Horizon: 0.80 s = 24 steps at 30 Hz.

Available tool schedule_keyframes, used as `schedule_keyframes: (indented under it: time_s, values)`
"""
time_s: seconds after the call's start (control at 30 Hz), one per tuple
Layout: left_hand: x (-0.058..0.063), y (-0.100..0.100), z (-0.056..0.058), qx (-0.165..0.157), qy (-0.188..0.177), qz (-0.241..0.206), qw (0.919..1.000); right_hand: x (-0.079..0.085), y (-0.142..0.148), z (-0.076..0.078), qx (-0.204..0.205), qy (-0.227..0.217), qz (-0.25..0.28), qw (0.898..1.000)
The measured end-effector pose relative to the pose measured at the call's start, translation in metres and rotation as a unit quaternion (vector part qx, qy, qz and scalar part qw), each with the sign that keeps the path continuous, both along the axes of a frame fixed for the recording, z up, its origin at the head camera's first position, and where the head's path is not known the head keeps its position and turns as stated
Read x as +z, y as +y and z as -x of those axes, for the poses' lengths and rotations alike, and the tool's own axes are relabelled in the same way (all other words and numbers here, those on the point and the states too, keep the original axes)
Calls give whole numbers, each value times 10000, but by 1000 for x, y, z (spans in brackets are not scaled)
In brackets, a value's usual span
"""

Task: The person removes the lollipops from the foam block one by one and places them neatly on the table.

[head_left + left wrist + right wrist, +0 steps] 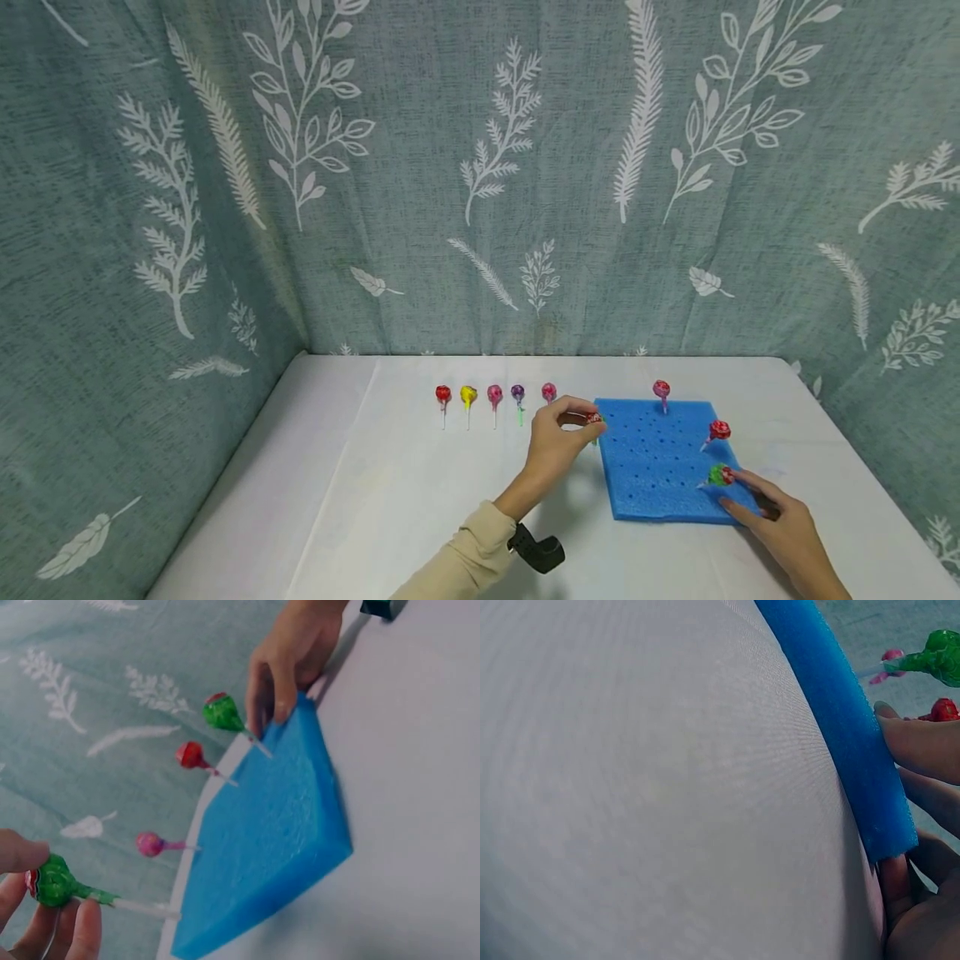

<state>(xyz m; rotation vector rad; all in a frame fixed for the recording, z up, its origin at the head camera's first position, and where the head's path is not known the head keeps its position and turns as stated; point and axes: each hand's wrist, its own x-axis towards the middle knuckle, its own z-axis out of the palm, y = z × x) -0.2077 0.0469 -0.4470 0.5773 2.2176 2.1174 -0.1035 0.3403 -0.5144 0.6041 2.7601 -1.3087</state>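
Note:
My left hand (558,446) pinches a green-and-red lollipop (54,883) by its wrapped head. Its white stick points at the left edge of a blue foam board (652,502), with the tip right at that edge in the left wrist view. On the board's right side, a pink lollipop (661,388), a red lollipop (719,429) and a green lollipop (722,475) stand with their sticks in the foam. My right hand (787,525) grips the near right corner of the board, thumb on top and a finger beneath, close beside the green lollipop.
Left of the board, several lollipops lie in a row on the white table (390,517): a red one (443,392), a yellow one (468,393), pink ones and a purple one (517,391). Rows of small holes mark the board. A leaf-patterned curtain (420,192) hangs behind.

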Motion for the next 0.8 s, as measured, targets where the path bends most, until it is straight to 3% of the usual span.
schedule_keyframes:
  time_s: [0.13,0.43,0.53,0.8]
  values:
    - [3,-8,1,75,-9,16,10000,0,0,1,-1,24,-51,10000]
    - [33,-29,-11,115,-148,135,9997,1,0,0,21,18,58,10000]
    - [31,-34,-9,113,-220,86,9997,1,0,0,37,27,-39,10000]
    - [-1,-42,13,286,-484,127,9983,0,1,-1,47,67,-16,10000]
